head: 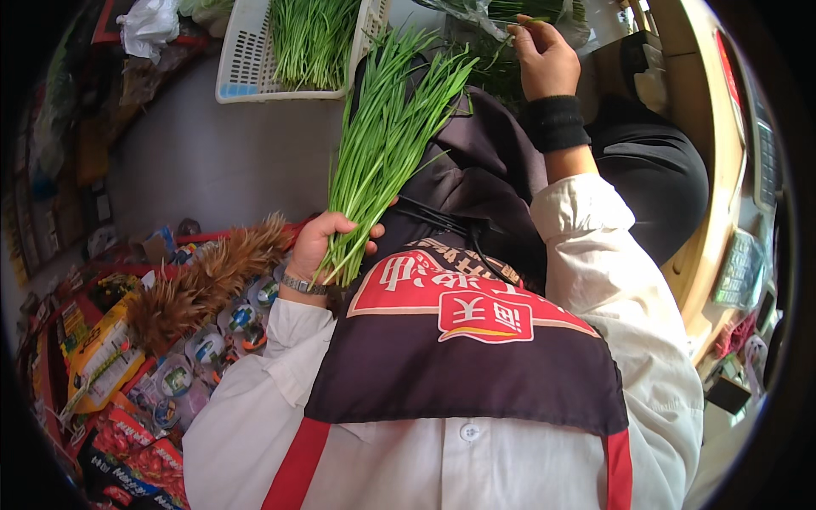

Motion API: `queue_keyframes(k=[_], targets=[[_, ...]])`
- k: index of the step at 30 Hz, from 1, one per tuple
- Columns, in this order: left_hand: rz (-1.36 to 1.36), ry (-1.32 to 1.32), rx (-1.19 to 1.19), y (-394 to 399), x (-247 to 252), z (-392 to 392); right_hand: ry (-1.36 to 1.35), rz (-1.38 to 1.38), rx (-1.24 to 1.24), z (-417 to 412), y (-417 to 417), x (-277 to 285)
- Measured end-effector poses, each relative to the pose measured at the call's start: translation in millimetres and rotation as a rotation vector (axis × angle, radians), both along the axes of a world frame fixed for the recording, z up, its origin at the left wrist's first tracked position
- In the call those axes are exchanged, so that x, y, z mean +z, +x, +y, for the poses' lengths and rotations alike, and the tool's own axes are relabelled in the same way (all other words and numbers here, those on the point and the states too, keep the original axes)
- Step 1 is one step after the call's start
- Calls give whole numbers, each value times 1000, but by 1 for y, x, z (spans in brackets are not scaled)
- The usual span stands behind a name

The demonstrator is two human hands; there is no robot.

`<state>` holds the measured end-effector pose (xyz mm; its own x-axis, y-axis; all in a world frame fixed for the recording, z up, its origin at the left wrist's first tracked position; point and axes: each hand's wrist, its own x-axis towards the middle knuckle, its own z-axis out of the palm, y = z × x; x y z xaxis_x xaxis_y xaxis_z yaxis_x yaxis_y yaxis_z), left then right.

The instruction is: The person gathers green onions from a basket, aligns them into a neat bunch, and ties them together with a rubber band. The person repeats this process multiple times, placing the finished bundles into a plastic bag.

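Note:
My left hand [311, 245], with a metal watch at its wrist, grips a bunch of garlic chives [389, 140] near the lower ends. The long green blades fan away from me above my lap. At the upper right, my right hand [549, 60] pinches a small green blade [537, 20] at its fingertips, apart from the bunch. Just left of its fingers is a clear plastic bag [475, 14], with loose green blades [494, 67] below it. More garlic chives [315, 44] lie in a white perforated plastic basket [236, 89] ahead of me.
On my left stand packed goods, a brown feather duster [207, 280] and a yellow packet [105, 357]. A wooden counter edge [707, 255] runs along my right, with a calculator [765, 153] beyond. My dark apron [465, 382] covers my front. A white plastic bag [150, 27] sits upper left.

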<state>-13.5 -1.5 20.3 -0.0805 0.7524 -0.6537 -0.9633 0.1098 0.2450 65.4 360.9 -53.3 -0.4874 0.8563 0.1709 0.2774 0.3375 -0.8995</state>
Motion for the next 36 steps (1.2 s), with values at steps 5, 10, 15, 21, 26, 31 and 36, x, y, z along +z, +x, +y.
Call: queue_keyframes(k=[5, 10, 15, 21, 26, 31, 36], targets=[[-29, 12, 30, -2, 1, 3, 258, -452, 129, 11, -5, -13], [-46, -3, 62, 0, -3, -5, -258, 31, 710, -108, 22, 60], [-149, 1, 112, -3, -15, -15, -61, 65, 952, -178, 43, 65], [-201, 30, 129, 1, -6, -11, 60, 4, 944, -184, 45, 58], [-186, 66, 115, 0, -16, -15, -164, -18, 793, -185, 38, 54], [-196, 117, 108, 2, -14, -13, -126, -79, 743, -187, 26, 53], [-178, 67, 126, 4, -8, -9, -43, -196, 786, -184, 27, 55]])
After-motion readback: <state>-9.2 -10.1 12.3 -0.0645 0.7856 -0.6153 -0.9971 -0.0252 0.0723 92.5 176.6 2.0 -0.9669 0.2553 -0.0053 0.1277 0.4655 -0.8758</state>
